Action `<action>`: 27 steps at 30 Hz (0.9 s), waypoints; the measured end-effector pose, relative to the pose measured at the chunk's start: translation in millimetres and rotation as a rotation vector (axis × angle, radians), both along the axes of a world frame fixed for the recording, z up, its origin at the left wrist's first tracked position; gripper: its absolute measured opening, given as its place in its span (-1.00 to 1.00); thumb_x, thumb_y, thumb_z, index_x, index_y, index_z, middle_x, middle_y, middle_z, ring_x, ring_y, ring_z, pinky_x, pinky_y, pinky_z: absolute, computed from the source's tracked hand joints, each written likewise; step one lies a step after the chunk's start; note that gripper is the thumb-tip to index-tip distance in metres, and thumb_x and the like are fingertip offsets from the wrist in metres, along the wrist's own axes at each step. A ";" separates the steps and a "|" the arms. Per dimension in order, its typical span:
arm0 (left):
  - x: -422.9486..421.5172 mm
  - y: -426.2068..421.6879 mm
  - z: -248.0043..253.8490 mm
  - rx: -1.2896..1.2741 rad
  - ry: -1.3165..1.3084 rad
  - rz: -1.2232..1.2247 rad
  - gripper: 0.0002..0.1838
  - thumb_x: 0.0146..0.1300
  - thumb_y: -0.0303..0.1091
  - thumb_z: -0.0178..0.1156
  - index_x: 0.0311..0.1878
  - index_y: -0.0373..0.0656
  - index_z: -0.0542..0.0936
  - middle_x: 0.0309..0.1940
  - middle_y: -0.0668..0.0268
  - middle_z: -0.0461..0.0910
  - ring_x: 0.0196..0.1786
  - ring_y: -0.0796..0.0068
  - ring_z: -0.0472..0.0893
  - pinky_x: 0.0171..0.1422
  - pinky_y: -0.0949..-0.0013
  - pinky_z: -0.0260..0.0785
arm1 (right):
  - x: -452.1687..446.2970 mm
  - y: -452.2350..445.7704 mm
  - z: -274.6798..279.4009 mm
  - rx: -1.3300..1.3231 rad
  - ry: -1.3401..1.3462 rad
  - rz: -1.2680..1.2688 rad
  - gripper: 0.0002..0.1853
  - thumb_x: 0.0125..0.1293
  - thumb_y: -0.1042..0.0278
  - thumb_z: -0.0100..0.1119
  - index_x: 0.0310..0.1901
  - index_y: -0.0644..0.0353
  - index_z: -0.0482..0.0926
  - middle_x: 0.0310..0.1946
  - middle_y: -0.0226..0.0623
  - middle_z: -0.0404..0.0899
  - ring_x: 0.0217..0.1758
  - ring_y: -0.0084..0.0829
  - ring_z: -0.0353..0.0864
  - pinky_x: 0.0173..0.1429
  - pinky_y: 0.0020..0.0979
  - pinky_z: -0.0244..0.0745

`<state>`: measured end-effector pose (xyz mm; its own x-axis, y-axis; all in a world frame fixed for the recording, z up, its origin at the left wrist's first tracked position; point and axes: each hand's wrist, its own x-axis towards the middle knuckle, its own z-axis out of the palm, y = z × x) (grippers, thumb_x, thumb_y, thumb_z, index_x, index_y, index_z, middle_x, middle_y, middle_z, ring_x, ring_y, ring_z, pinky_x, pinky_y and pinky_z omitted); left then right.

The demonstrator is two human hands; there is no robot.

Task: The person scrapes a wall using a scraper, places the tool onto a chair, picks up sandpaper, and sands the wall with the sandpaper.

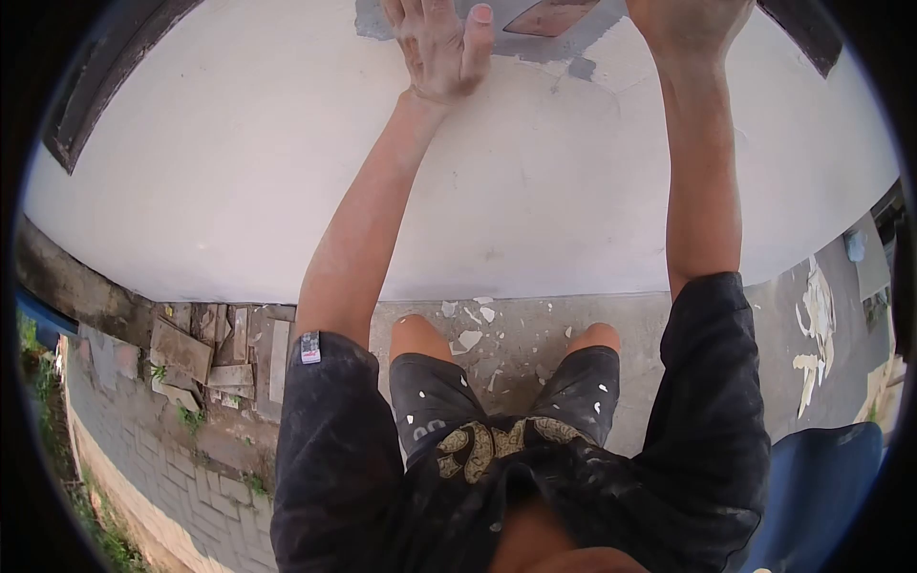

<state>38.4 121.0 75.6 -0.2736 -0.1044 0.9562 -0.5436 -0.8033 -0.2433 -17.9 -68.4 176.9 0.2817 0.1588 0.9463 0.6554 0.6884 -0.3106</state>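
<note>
Far left: green weeds [110, 540] beyond a strip of grey paving blocks [181, 487]; above them, a dark frame [95, 91] lies against the upper left of the white wall [535, 191], which spans most of the view and faces the person. Below the wall's lower left edge, a loose heap of broken slabs [181, 351] lies on the ground. Next, left arm raised, short dark sleeve; the left hand [437, 48] is spread open, back to the camera, palm side toward the wall near its top, thumb apart from the fingers, nothing visible in its grasp. Fingertips run out of view. Just right of the thumb, a grey patch [600, 27] with ragged borders interrupts the white coat; within it shows a slanted reddish-brown shape [551, 17], nature not determinable. Under the wall's lower edge, at centre, white flakes [467, 340] are scattered on the concrete floor [535, 325] between the knees; further white bits cling to the dark shorts [430, 387]. Right arm also raised; the right hand [690, 24] is cropped at the top, so opening and hold cannot be told. Far right: long pale peelings [818, 296] lie on the floor beyond the wall's lower right edge; a blue curved object [826, 477] stands behind the right sleeve.
</note>
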 end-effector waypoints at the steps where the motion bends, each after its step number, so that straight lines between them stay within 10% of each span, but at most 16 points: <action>1: -0.7 -1.1 -2.4 0.016 0.009 0.024 -0.51 0.35 -0.06 -0.03 0.11 -0.31 0.46 0.18 -0.15 0.45 0.26 -0.14 0.39 0.42 -0.12 0.12 | 5.8 -1.7 -2.4 -0.009 0.025 -0.005 -0.50 0.55 0.09 -0.10 -0.62 0.04 0.22 -0.81 -0.53 0.08 -0.81 -0.63 -0.02 -0.70 -0.48 -0.10; 14: -7.4 -4.8 3.8 0.131 -0.009 0.070 -0.53 0.32 -0.09 -0.02 0.07 -0.30 0.50 0.13 -0.12 0.47 0.22 -0.13 0.42 0.41 -0.16 0.11 | 11.6 -15.9 1.7 0.024 -0.166 0.046 -0.50 0.57 0.06 -0.21 -0.61 -0.01 0.18 -0.82 -0.57 0.00 -0.82 -0.63 -0.13 -0.71 -0.48 -0.14; 18: -8.7 -6.1 3.0 0.125 0.006 0.051 -0.52 0.32 -0.08 -0.02 0.07 -0.31 0.50 0.13 -0.12 0.47 0.21 -0.13 0.42 0.39 -0.14 0.12 | 28.4 1.3 -19.6 0.034 0.155 0.392 -0.51 0.58 0.07 -0.19 -0.60 -0.01 0.16 -0.82 -0.57 0.00 -0.82 -0.62 -0.10 -0.71 -0.46 -0.14; 19: -8.8 -4.9 3.4 0.122 0.012 0.036 -0.52 0.32 -0.08 -0.03 0.07 -0.31 0.50 0.13 -0.12 0.48 0.21 -0.13 0.42 0.39 -0.14 0.13 | 21.9 4.7 -20.2 -0.024 0.032 -0.023 -0.51 0.58 0.07 -0.20 -0.59 -0.01 0.16 -0.82 -0.57 0.00 -0.82 -0.62 -0.10 -0.71 -0.46 -0.14; 20: -7.9 -4.3 2.3 0.121 0.008 0.041 -0.52 0.32 -0.07 -0.03 0.07 -0.31 0.50 0.13 -0.12 0.48 0.21 -0.13 0.42 0.39 -0.14 0.13 | 12.0 -4.9 -13.7 0.087 0.253 0.517 -0.51 0.58 0.08 -0.21 -0.60 0.00 0.16 -0.82 -0.57 0.01 -0.82 -0.62 -0.10 -0.72 -0.46 -0.14; 27: -8.0 -1.9 2.6 0.126 0.011 0.064 -0.52 0.35 -0.06 -0.06 0.05 -0.30 0.50 0.11 -0.11 0.50 0.20 -0.12 0.43 0.37 -0.12 0.14 | 14.2 -8.3 -10.9 0.016 -0.179 -0.032 -0.50 0.58 0.09 -0.27 -0.61 -0.03 0.17 -0.84 -0.60 0.00 -0.83 -0.65 -0.14 -0.74 -0.49 -0.14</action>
<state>30.3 119.1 78.2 -0.2518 -0.2409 0.9373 -0.4951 -0.8001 -0.3387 -3.6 -76.7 166.0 0.1135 0.1371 0.9840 0.7207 0.6704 -0.1765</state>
